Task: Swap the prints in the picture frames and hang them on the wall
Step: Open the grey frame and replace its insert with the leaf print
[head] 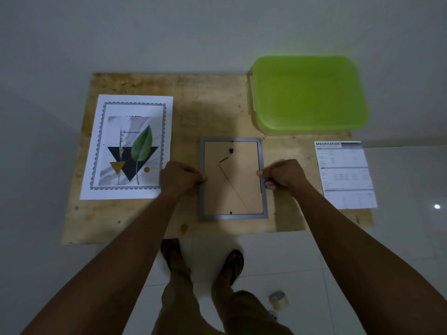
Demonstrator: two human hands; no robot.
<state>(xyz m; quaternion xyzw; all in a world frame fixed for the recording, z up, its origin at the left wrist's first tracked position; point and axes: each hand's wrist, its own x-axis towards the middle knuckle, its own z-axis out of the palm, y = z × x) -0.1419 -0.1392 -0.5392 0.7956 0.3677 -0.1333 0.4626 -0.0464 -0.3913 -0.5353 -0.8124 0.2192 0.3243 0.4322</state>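
Left hand (pixel 180 176), just right of the leaf print (pixel 130 146), pinches the left edge of the picture frame (pixel 232 189), which lies face down on the wooden board (pixel 193 112). Right hand (pixel 283 176) pinches its right edge. I think the frame is light and stiff and may break, so hold both edges.

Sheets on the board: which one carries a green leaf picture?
The leaf print, beside the left hand; the specification sheet holds only text.

I count one picture frame (pixel 232 189), two printed sheets, a leaf print (pixel 128 146) and a specification sheet (pixel 344 175), one green tub (pixel 307 93), one tape roll (pixel 278 299), one plywood board (pixel 193 105), and two hands, the left hand (pixel 180 176) and the right hand (pixel 284 174).
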